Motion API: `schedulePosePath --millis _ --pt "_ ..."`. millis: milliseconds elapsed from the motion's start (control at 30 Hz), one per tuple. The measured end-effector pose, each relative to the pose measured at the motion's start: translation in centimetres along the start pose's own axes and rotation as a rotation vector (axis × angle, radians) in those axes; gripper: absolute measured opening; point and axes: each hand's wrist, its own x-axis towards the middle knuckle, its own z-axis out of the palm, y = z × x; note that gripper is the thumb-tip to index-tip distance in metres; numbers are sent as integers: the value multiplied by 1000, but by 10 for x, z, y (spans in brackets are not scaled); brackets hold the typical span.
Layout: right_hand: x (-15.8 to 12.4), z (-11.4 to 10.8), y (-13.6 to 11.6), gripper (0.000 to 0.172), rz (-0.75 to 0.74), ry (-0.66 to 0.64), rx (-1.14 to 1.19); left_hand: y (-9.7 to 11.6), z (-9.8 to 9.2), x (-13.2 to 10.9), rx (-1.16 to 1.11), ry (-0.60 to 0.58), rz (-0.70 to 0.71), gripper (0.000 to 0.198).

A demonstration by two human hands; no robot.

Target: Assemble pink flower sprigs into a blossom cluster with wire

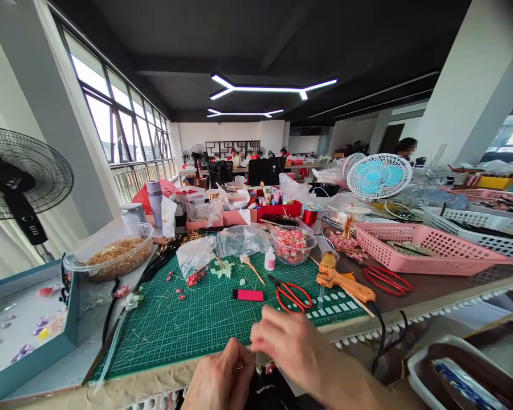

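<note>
Close together at the front table edge, my left hand (222,373) and my right hand (288,344) have their fingers pinched. What they hold is too small and hidden to name; small pink beads (268,369) show just below the fingertips. Beyond them lies the green cutting mat (175,333). On it are a pink lighter-like block with a black end (248,294), red-handled scissors (293,296), a small white bottle (269,260), a sprig with a pearly head (252,267), pale green leaves (222,269) and red bead clusters (196,277).
An orange glue gun (344,283) and more red-handled scissors (387,281) lie to the right, near a pink basket (431,259). A bowl of pink pieces (293,245) stands behind. At left are a tub of golden stems (115,256) and a teal box (34,364).
</note>
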Motion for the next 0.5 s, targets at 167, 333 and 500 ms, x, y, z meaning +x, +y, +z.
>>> schedulePosePath --millis 167,333,500 --pt "-5 28 4 26 130 98 130 -17 -10 0 -185 76 -2 25" --pt "2 34 1 23 -181 184 -86 -26 -12 -2 35 31 85 15" --pt "6 55 2 33 249 124 390 -15 -23 -4 -168 138 36 22"
